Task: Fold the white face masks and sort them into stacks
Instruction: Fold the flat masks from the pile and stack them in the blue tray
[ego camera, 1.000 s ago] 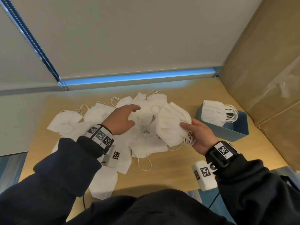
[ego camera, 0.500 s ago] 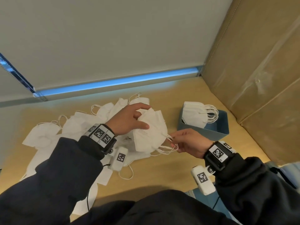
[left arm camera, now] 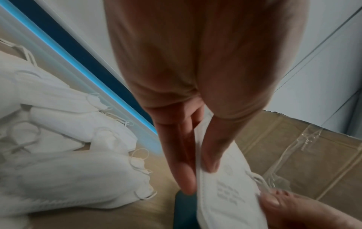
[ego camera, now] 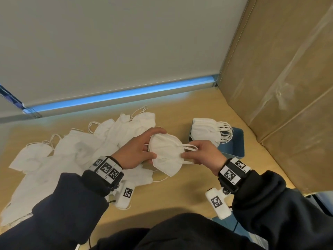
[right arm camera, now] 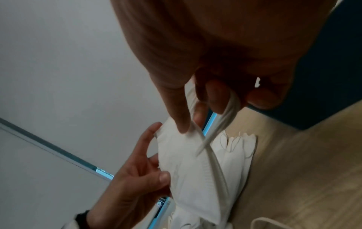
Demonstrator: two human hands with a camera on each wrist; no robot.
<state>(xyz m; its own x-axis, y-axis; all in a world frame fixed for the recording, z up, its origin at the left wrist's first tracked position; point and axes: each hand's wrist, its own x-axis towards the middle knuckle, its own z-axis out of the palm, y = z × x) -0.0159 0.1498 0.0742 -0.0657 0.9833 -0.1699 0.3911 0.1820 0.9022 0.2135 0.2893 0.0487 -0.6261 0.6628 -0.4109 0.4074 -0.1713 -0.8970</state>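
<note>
Loose masks [ego camera: 75,156] piled at 9 o'clock on the table [ego camera: 180,192], left hand [ego camera: 134,152] pinching the folded mask [ego camera: 166,156] at its left edge, right hand [ego camera: 205,154] pinching its right edge and ear loops, mask held between both hands above the table, stacked masks [ego camera: 205,131] in the blue bin [ego camera: 234,143] at 2 o'clock.

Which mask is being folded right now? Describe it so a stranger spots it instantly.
Start at the blue bin on the wooden table. Just left of it, the folded mask hangs above the table between left hand and right hand, the only one lifted off the loose pile.
</note>
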